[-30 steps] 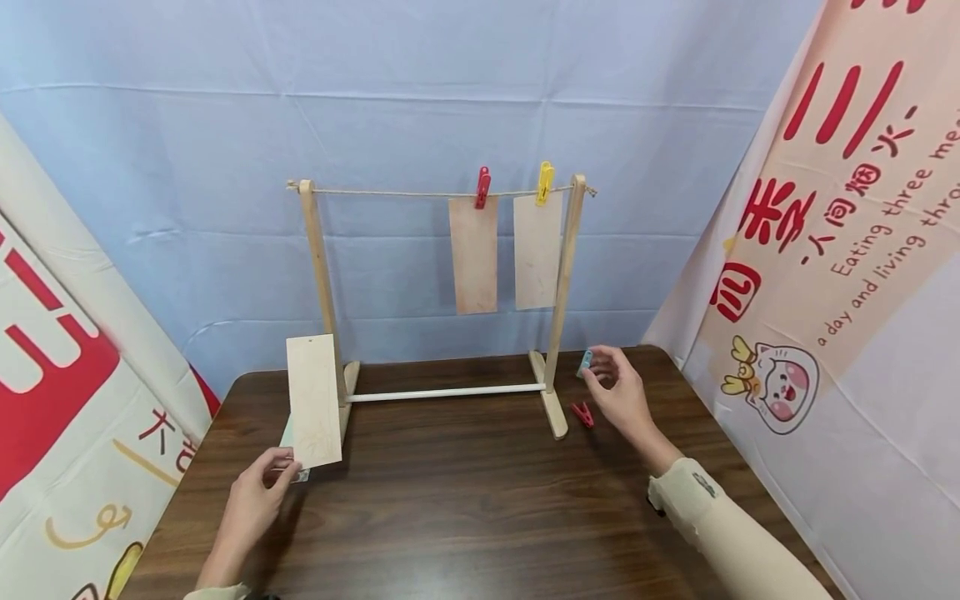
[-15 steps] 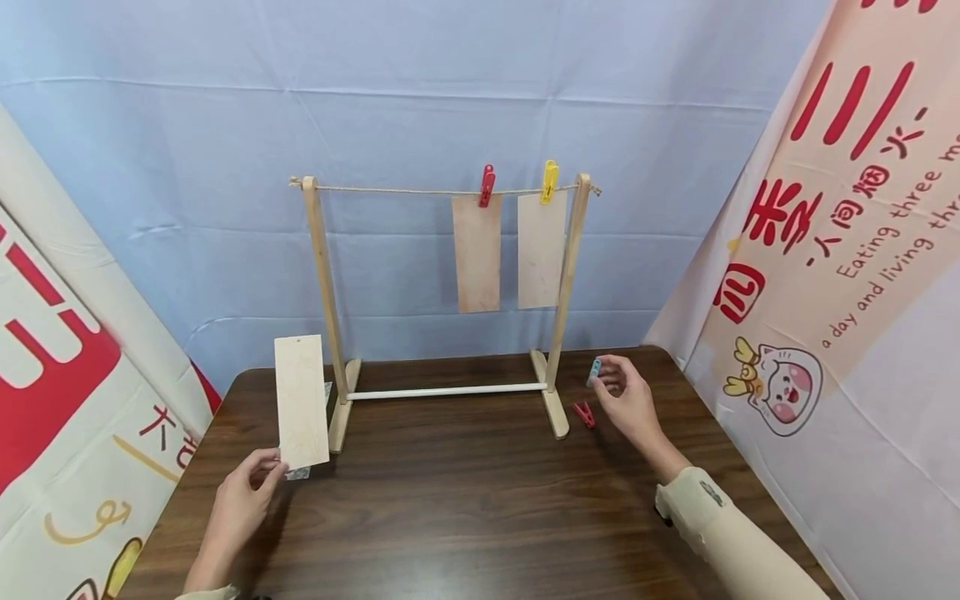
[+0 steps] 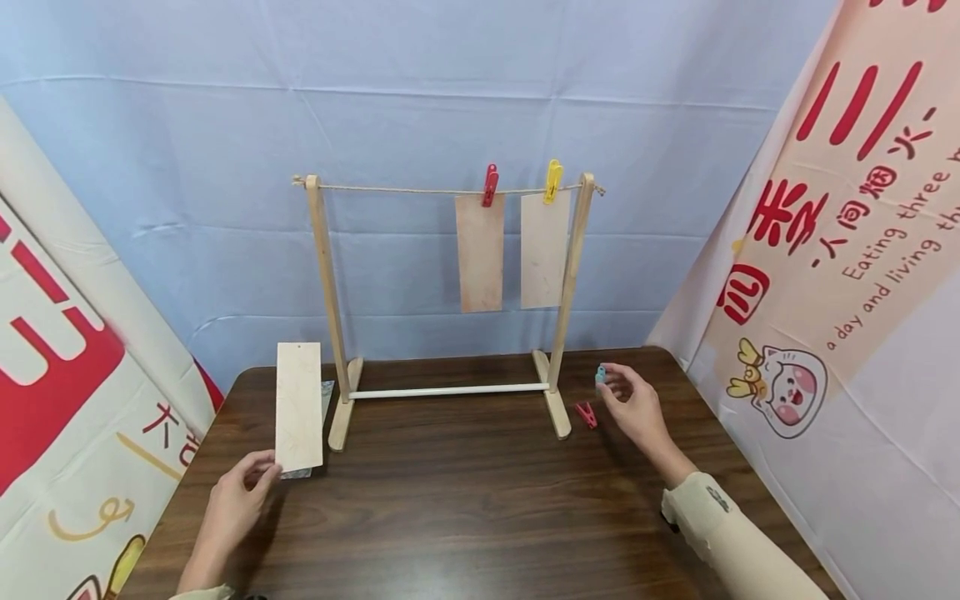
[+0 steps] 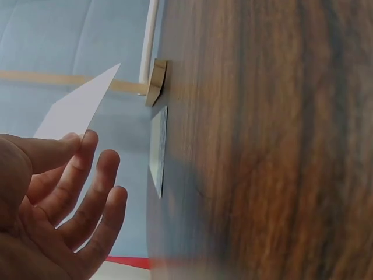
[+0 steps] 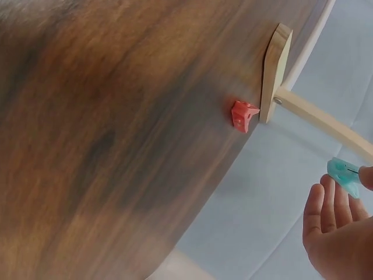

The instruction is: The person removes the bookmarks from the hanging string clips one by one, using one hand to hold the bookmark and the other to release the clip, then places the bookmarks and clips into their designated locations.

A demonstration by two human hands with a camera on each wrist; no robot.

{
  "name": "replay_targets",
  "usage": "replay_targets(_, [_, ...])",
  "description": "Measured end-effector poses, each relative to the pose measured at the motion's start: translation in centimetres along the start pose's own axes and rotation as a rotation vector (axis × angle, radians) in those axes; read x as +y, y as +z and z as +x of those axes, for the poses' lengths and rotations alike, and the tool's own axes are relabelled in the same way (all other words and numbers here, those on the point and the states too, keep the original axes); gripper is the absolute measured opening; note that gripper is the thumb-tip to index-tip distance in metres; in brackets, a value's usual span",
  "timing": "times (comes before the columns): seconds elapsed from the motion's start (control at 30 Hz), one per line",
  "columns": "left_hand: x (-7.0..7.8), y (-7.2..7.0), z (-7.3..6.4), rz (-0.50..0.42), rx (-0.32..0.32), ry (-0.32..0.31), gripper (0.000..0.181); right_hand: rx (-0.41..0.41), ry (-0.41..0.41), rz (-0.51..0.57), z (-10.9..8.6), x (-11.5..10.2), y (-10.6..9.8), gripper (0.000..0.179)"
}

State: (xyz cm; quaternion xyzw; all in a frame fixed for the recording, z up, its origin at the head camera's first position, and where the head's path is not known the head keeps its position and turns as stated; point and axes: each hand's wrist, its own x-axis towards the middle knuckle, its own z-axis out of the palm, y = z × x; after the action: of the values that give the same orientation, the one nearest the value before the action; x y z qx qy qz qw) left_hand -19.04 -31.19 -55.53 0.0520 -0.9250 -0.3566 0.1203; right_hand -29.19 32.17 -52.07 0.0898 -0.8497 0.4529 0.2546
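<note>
- In the head view, the dark brown wood-grain worktop (image 3: pixel 450 517) has rounded far corners and a soft sheen toward its near side.
- Behind it hangs a creased pale blue cloth (image 3: pixel 442 67); a banner with red characters, English words and a cartoon animal face (image 3: pixel 791 387) stands on the right, and a white panel with a large red block (image 3: pixel 67 392) on the left.
- A wooden rack (image 3: pixel 327 267) stands upright on the worktop, with a white rod (image 3: pixel 450 391) low down and a cord (image 3: pixel 397 191) across the top.
- The cord bears two hanging cards, a reddish card (image 3: pixel 481 258) under a red clip (image 3: pixel 490 185) and a paler card (image 3: pixel 543 254) under a yellow clip (image 3: pixel 553 182).
- The hands are well apart: left of the rack, the left hand (image 3: pixel 236 500) pinches a pale card (image 3: pixel 298 404) near its lower corner; to the right, the right hand (image 3: pixel 636 410) pinches a blue clip (image 3: pixel 601 375) near a loose red clip (image 3: pixel 587 415).
- In the left wrist view, thumb and forefinger grip the pale card above a flat piece (image 4: pixel 159 151) lying near the rack's foot.
- In the right wrist view, the blue clip is held in the air, while the loose red clip sits on the worktop just beside the rack's foot.
</note>
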Motion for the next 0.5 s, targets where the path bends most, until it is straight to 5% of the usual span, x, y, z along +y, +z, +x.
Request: replay_targets(0.5, [-0.5,-0.35,0.3,0.013,-0.032,-0.046,0.032,-0.07,0.063,-0.067,-0.35,0.58,-0.17,0.034])
